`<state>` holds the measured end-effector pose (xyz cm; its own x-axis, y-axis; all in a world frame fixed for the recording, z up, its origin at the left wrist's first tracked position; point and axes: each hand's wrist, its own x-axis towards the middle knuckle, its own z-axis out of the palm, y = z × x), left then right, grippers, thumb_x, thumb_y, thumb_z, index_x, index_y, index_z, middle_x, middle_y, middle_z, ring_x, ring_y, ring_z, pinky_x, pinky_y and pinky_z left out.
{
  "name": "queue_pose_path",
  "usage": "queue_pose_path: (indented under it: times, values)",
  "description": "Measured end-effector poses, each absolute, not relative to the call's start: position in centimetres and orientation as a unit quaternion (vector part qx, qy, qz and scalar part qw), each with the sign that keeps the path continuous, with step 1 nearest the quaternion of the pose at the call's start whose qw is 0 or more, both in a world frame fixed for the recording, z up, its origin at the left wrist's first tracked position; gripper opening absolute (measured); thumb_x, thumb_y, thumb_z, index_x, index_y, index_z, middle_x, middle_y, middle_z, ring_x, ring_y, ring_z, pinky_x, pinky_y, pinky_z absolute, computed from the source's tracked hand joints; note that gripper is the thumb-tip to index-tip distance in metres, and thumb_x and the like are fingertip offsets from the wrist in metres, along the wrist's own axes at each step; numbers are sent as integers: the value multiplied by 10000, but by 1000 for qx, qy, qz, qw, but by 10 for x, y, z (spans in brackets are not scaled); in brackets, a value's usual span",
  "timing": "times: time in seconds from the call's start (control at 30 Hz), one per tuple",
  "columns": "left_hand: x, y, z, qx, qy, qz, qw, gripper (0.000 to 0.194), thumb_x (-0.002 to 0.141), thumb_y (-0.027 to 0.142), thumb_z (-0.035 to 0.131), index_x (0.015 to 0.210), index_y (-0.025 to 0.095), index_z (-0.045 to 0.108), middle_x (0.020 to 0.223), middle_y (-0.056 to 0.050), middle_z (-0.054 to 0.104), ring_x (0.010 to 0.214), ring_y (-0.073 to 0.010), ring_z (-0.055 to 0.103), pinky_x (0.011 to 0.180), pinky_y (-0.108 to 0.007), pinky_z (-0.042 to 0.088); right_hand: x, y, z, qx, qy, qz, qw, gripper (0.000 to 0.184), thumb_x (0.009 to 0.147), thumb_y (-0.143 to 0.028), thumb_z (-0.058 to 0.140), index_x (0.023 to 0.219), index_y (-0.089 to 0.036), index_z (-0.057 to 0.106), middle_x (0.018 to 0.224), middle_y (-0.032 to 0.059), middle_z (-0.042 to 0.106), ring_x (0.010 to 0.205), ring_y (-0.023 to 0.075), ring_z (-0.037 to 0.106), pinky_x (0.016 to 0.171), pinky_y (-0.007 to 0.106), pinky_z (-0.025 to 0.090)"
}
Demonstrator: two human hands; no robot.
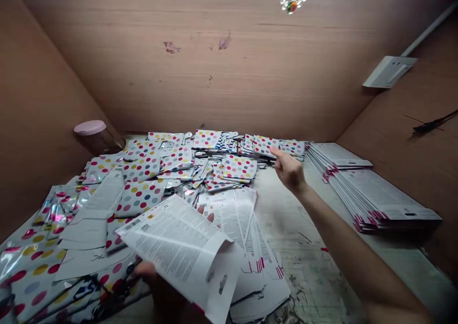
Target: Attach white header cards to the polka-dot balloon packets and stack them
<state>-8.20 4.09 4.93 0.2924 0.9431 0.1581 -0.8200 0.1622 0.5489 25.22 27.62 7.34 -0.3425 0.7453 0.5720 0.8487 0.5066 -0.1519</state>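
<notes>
A scuffed, paint-stained worktable (307,271) sits boxed in by brown wood panels (214,61). Nearest, the left hand (159,286) grips a printed white card (175,252), its fingers curled behind the sheet, likely tilting the print up toward view. The right hand (289,170) holds nothing, its index finger extended toward the polka-dot foil packs (141,197); whether it touches them, I cannot tell. Loose white cards (246,262) lie fanned between the hands. Beyond, the packs heap up unevenly, while squared stacks of cards (386,200) line the right side, probably aligned to stay tidy. A pink-lidded jar (93,135) stands far left.
</notes>
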Motion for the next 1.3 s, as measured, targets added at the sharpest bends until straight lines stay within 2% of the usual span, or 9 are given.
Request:
queue_pose_path:
  times: [0.23, 0.33, 0.43, 0.57, 0.63, 0.7, 0.83, 1.03, 1.3]
  values:
    - [-48, 43, 72, 300, 91, 586, 747, 1135, 625, 866, 512, 1527, 316, 99, 1606, -53, 176, 1461, -396, 30, 1168, -585, 68, 255, 311, 71, -551, -813, -68, 174, 719, 770, -177, 550, 1433, -15, 325, 1541, 219, 264, 1446, 339, 189, 1158, 504, 244]
    - [-58, 37, 67, 319, 77, 573, 751, 1098, 626, 904, 435, 1519, 327, 161, 1597, -27, 214, 1466, -379, 29, 1172, -573, 80, 244, 349, 76, -565, -810, -56, 144, 774, 711, -89, 554, 1447, -38, 320, 1490, 211, 377, 1412, 337, 286, 1149, 517, 242]
    - [-67, 34, 61, 318, 97, 571, 751, 1058, 628, 929, 359, 1507, 362, 200, 1577, 8, 275, 1469, -362, 58, 1170, -556, 134, 234, 361, 87, -574, -806, -47, 136, 684, 715, 6, 468, 1396, -44, 422, 1290, 206, 597, 1287, 310, 488, 1089, 488, 353]
    - [-62, 40, 65, 264, 141, 618, 727, 1097, 612, 958, 253, 1513, 334, 204, 1537, -21, 362, 1459, -361, 142, 1145, -551, 229, 232, 302, 105, -571, -800, -58, 175, 586, 819, 4, 339, 1393, -55, 444, 1358, 196, 546, 1277, 291, 507, 1057, 449, 414]
    - [-57, 47, 67, 235, 180, 657, 693, 1094, 628, 955, 183, 1519, 321, 187, 1526, -26, 380, 1454, -343, 182, 1139, -531, 257, 234, 236, 114, -539, -806, -72, 234, 574, 884, -44, 296, 1451, -99, 369, 1468, 134, 438, 1332, 239, 451, 1095, 387, 396]
    - [-53, 54, 67, 212, 229, 672, 671, 1078, 640, 948, 154, 1520, 326, 180, 1514, -21, 401, 1449, -326, 214, 1136, -503, 280, 233, 159, 123, -430, -827, -67, 354, 551, 924, -112, 336, 1471, -179, 348, 1449, 82, 474, 1285, 213, 508, 1052, 346, 460]
    - [-48, 60, 65, 205, 276, 661, 667, 1091, 641, 944, 202, 1523, 302, 187, 1494, -44, 429, 1447, -342, 210, 1129, -517, 295, 221, 42, 132, -265, -923, -17, 279, 587, 907, -81, 347, 1485, -184, 319, 1384, 71, 542, 1253, 187, 539, 999, 303, 511]
    - [-29, 50, 70, 246, 234, 644, 686, 1127, 598, 930, 412, 1515, 309, 202, 1568, -33, 293, 1462, -379, 96, 1160, -544, 200, 177, 14, 118, -344, -915, -125, 173, 499, 796, 50, 355, 1247, 40, 567, 1266, 270, 580, 1169, 318, 594, 874, 386, 582]
    - [-25, 44, 70, 266, 245, 665, 653, 1133, 570, 883, 543, 1504, 330, 221, 1576, -64, 270, 1453, -391, 128, 1160, -563, 148, 151, 4, 110, -419, -890, -135, 121, 546, 670, 82, 378, 1161, 57, 616, 1141, 296, 642, 960, 291, 705, 686, 289, 618]
